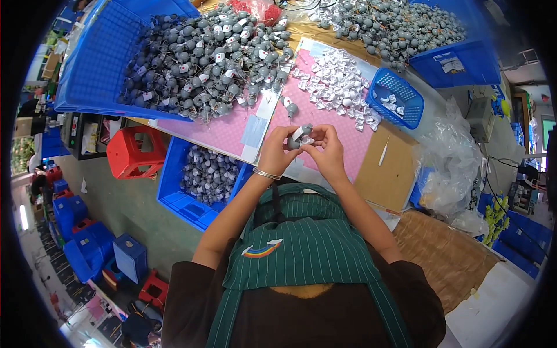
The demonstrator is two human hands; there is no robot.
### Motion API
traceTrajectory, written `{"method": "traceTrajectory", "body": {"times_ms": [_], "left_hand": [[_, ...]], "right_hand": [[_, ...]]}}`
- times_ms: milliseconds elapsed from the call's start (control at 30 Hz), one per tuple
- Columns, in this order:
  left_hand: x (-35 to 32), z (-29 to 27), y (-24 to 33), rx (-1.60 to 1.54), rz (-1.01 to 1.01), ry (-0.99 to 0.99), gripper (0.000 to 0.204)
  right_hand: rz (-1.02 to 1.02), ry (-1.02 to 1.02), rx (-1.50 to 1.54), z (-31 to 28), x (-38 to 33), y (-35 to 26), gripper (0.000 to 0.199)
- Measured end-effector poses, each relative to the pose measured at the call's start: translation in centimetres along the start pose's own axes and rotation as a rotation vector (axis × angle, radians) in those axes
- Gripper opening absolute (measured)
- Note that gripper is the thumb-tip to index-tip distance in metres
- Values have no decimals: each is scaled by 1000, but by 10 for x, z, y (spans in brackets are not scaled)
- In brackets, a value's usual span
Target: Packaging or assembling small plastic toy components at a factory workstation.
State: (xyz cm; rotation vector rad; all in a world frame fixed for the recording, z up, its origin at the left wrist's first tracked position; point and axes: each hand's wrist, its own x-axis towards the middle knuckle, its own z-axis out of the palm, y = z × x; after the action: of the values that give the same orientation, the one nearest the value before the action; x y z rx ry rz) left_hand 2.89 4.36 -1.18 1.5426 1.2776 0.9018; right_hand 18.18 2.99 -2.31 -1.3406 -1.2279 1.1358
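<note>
Just beyond my waist, over the pink work mat, both hands meet at a small grey round-headed figure. My left hand pinches it between thumb and fingers. From the other side my right hand closes its thumb and fingertips on a small whitish piece against the figure. How the two fit together is partly hidden by the fingers. A similar grey figure with a white part lies on the mat just past my hands. Farther off spreads a pile of small white pieces.
A blue crate spills many grey figures at far left; another blue crate stands far right. Near the pile is a blue basket. A white pen lies on cardboard. A lower blue bin and red stool sit left.
</note>
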Motion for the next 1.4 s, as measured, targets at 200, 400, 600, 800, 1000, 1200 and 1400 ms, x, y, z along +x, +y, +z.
{"method": "traceTrajectory", "body": {"times_ms": [200,400,600,800,1000,1200,1400], "left_hand": [[-3,-4,8,83,34,-46,53],[-7,-4,7,18,-37,-82,50],[-12,-10,-8,163,-102,-216,48],[-48,-27,-90,197,-262,-123,47],[-88,-143,-175,588,-463,182,41],[-39,-130,-174,665,-338,216,36],[80,6,-145,407,-278,177,41]], "right_hand": [[26,19,48,0,-1,-1,43],[204,-82,247,0,-1,18,37],[260,-182,140,9,-7,60,43],[286,-211,-83,17,-11,83,50],[262,72,-347,-73,22,143,31],[233,407,-703,-135,63,161,41],[307,374,-1021,-117,73,148,39]]}}
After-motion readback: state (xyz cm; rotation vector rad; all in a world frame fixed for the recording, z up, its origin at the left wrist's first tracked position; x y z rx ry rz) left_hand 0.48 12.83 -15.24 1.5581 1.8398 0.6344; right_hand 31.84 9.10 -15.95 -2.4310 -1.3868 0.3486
